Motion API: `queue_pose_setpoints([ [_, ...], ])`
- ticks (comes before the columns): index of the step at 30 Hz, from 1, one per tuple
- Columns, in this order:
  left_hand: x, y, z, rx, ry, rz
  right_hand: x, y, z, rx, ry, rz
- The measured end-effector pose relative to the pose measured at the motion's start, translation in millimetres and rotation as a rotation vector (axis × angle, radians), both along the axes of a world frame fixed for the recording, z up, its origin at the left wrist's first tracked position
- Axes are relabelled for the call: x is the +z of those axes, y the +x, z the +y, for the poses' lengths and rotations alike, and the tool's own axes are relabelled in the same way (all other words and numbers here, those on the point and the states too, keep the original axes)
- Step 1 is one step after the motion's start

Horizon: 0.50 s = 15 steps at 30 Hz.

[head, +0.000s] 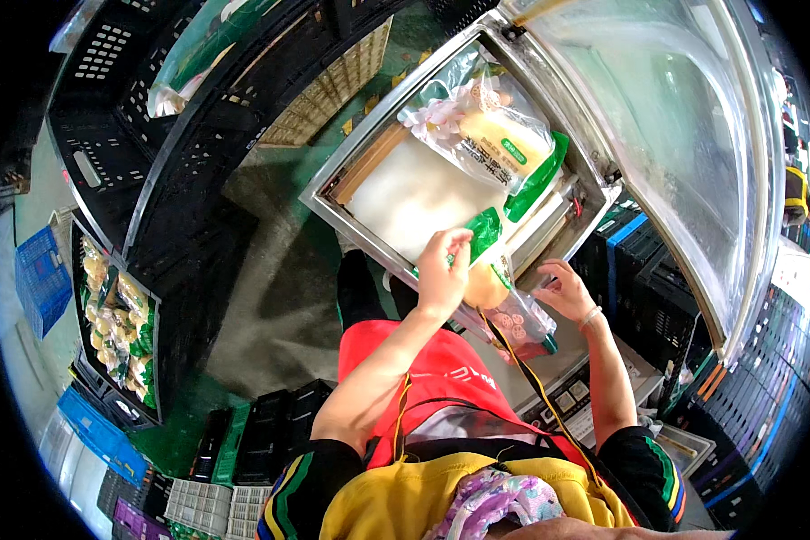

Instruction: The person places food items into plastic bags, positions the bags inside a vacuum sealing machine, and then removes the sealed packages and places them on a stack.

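A vacuum packing machine with a metal-rimmed chamber (385, 229) stands before me, its clear domed lid (668, 135) raised on the right. A printed plastic bag of lotus root (499, 135) lies in the far part of the chamber, its green end towards the sealing bar. At the near edge, my left hand (445, 270) holds the green end of a second bag of lotus root (489, 287), whose lower part hangs over the rim. My right hand (563, 290) is beside this bag with its fingers apart and nothing seen in them.
Tall black plastic crates (182, 202) stand at the left, and a black crate of bagged goods (118, 324) is beyond them. A blue crate (44, 280) is at the far left. Stacked dark crates (749, 391) fill the right side. A cream crate (331, 88) stands behind the machine.
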<state>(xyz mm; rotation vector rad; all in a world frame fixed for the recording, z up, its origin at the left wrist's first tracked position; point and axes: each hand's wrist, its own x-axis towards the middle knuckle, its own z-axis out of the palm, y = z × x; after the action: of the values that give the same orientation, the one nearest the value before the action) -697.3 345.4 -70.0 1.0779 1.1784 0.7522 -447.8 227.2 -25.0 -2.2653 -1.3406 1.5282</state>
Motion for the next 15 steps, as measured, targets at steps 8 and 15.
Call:
queue_pose_setpoints([
  [8,4.8,-20.9,-41.3,-0.604,0.492,0.348,-7.1,-29.6,-16.9,-0.024,-0.135,0.167],
  [15,-12.7,-26.4,-33.3,-0.533,0.470,0.289,27.3,-45.4,20.5,-0.264,-0.486,0.381],
])
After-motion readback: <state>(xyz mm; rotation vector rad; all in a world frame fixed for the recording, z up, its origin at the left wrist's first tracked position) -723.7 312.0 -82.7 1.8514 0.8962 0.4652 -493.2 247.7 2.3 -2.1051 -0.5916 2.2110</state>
